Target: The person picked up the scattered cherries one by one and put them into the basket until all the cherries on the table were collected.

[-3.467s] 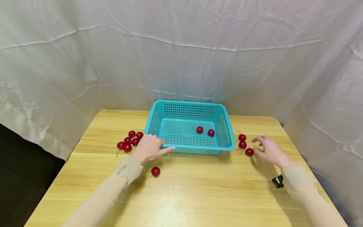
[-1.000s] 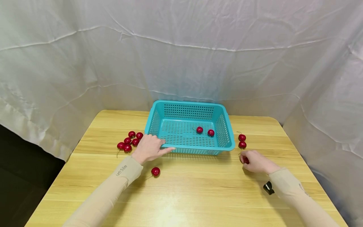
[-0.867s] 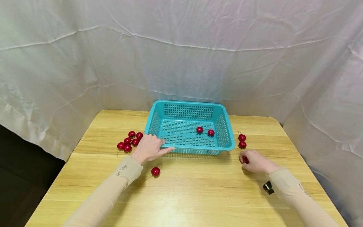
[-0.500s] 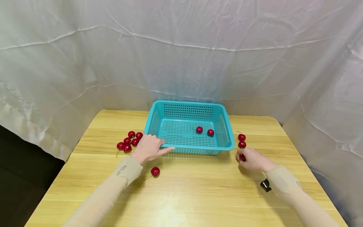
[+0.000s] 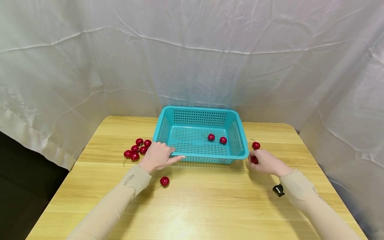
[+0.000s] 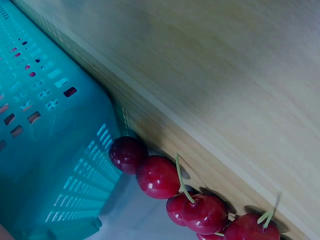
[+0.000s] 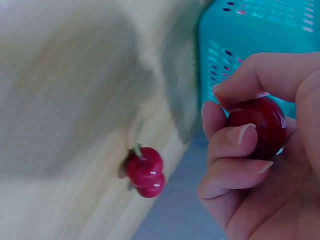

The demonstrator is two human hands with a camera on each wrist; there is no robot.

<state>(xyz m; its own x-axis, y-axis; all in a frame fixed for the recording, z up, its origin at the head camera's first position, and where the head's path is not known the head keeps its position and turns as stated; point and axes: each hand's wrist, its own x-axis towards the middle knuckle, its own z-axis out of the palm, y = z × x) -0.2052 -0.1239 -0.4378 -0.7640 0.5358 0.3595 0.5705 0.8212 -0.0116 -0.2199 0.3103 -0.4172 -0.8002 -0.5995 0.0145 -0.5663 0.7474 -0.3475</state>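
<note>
A turquoise plastic basket (image 5: pixel 207 156) stands at the back of the table, with two red cherries (image 5: pixel 211 137) on its floor. My left hand (image 5: pixel 156 156) grips its front left corner, fingers over the rim and thumb stretched along the front. To the right of the basket, my right hand (image 5: pixel 268 163) holds a dark red cherry (image 7: pixel 262 125); the right wrist view shows the fingers curled round it. Just beyond that hand lies another cherry (image 5: pixel 256 145). In the right wrist view two cherries (image 7: pixel 145 167) overlap on the table; the hand hides one of them from the head view.
Several cherries (image 5: pixel 135 148) lie clustered left of the basket. A single cherry (image 5: pixel 164 181) rests on the wooden table (image 5: pixel 204 203) in front of my left hand. A black device (image 5: pixel 278 190) hangs at my right wrist. Pale curtains (image 5: pixel 192 66) surround the table's back and sides.
My right hand has taken hold of the nearest right-hand cherry, drawn it left, then moved up toward the basket's front right corner. The left hand and basket have stayed put.
</note>
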